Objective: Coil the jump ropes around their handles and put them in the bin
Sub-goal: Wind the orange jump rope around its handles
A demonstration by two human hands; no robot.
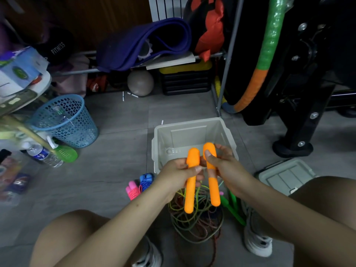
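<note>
I hold two orange jump-rope handles upright in front of the grey bin. My left hand grips the left orange handle; my right hand grips the right orange handle, thumb pressed near its top. Their rope hangs down into a tangled pile of ropes on the floor between my feet. A coiled pink rope and a coiled blue rope lie left of the bin. Green handles lie at the right of the pile. The bin's inside looks bare.
The grey bin lid lies on the floor at the right. A blue mesh basket, a water bottle and a green spray bottle stand at the left. A black equipment stand is at the right, shelves behind.
</note>
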